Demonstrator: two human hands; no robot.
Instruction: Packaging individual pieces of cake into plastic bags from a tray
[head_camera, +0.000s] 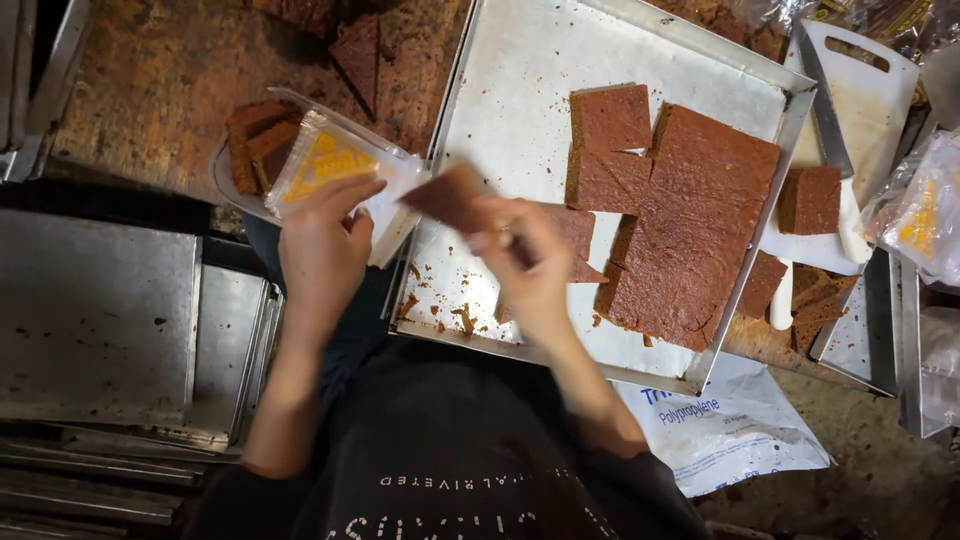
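Note:
My left hand (322, 248) holds a clear plastic bag with a yellow triangle label (335, 165), its mouth turned to the right. My right hand (525, 262) grips a brown triangular cake slice (447, 197) with its tip right at the bag's mouth. Both hands hover over the near left corner of a paper-lined metal baking tray (520, 70). On the tray's right half lies a large slab of brown cake (690, 230), partly cut into squares (610, 118).
A clear tray with cake pieces (255, 145) sits behind the bag. At right are a white cutting board (870, 95) with a knife (825, 105), cake offcuts (810, 200), and bagged slices (920, 210). Stacked empty metal trays (95, 320) lie at left. A printed plastic sack (730, 425) lies below the tray.

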